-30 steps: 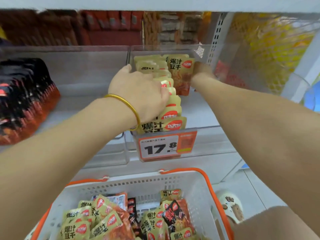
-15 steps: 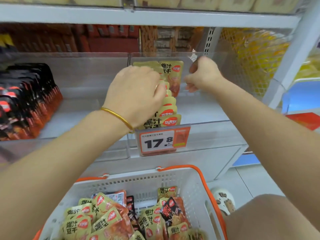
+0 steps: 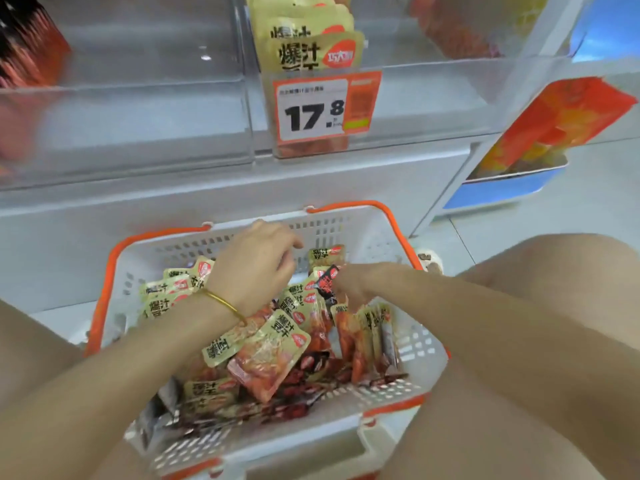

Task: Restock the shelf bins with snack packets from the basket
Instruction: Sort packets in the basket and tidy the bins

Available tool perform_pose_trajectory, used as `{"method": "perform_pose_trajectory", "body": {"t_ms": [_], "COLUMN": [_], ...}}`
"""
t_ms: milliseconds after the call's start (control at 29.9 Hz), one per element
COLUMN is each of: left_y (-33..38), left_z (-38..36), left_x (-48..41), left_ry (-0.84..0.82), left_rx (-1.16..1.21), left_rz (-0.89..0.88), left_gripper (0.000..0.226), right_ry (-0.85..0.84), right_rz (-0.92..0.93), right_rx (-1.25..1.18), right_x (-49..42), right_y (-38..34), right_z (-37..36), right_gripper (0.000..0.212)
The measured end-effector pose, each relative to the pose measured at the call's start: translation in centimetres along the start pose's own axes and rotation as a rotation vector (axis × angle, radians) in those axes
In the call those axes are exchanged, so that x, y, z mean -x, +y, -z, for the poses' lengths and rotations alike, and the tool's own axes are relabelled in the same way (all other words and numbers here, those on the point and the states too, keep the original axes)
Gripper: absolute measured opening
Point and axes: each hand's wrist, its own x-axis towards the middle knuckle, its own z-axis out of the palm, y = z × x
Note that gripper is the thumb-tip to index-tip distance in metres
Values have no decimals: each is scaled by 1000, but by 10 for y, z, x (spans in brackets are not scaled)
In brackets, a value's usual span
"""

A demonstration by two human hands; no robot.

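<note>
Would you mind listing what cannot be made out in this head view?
- Right hand: its fingers are buried among the packets in the basket; grip unclear.
- Shelf bin: its back is cut off by the top edge.
- Price tag: small print is too small.
- Black packets: blurred.

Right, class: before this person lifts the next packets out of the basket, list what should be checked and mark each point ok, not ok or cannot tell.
1. Basket holds stock: ok, many snack packets lie inside.
2. Both hands are at the basket: ok, left hand hovers over the pile and right hand reaches among the packets.
3. Right hand's grip on a packet: cannot tell, its fingers are hidden among the packets.
4. Left hand free: ok, fingers loosely curled and holding nothing.
5. Room in the target bin: ok, the yellow packet row fills only its left part.
6. Matching type in the basket: ok, same yellow packets, though dark packets are mixed in.
</note>
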Motion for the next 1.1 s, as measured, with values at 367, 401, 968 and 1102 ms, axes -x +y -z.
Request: {"method": "perform_pose_trajectory", "body": {"t_ms": [367, 401, 968, 1102], "left_y": [-4, -4, 1, -3], "left_z": [-20, -21, -19, -13], "left_x": [0, 1, 0, 3], "left_ry": [-132, -147, -296, -287], "left_rx": [64, 65, 698, 975], "left_rz": [96, 99, 723, 887], "left_gripper": [29, 28, 31, 18], "right_ry": [-79, -77, 120, 128], "right_rz": [95, 109, 236, 219], "right_rx": [288, 303, -814, -1083], "right_x": [-47, -49, 15, 23], "right_y": [-2, -2, 9, 15], "right_z": [-43, -46, 55, 59], "right_gripper": [14, 17, 13, 16]}}
